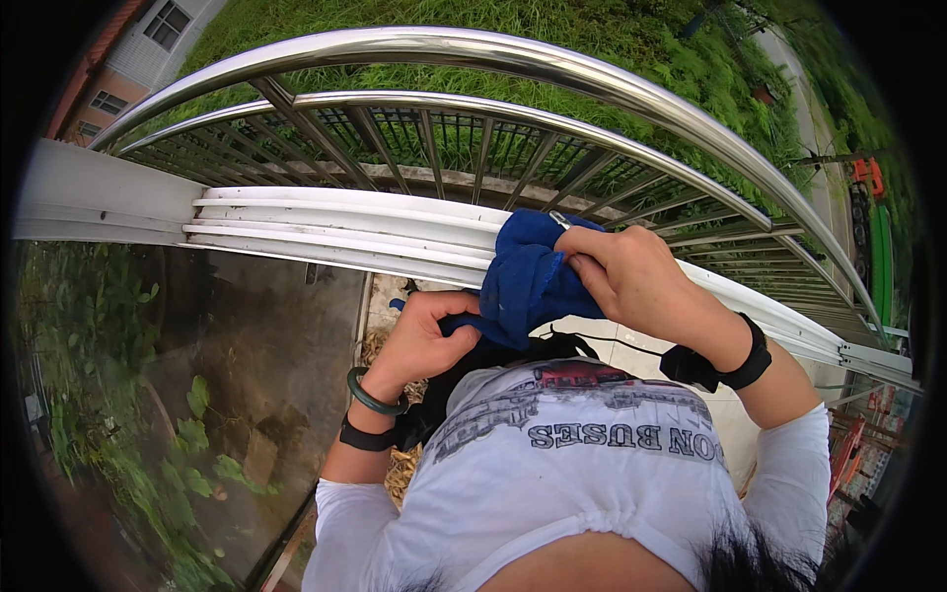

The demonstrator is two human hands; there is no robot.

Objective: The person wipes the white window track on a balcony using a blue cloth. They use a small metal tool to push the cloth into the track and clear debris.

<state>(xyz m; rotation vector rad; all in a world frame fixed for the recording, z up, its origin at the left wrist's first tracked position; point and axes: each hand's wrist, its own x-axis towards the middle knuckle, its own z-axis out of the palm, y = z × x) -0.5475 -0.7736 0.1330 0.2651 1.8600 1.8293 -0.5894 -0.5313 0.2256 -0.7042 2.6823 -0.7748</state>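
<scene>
A bunched blue cloth lies over the white window track and hangs down on its near side. My left hand pinches a fold of it between thumb and fingers. From above, my right hand grips the cloth's other side, thumb and forefinger closed together. The shiny end of a small metal tool sticks out beyond my right forefinger; the rest of it is hidden by the hand and cloth. Part of the cloth covers the track grooves.
Beyond the track stands a stainless steel railing with vertical bars. To the left is a reflective glass pane, joined by a white frame post. A black cable runs near my right wrist. Dry husks lie below.
</scene>
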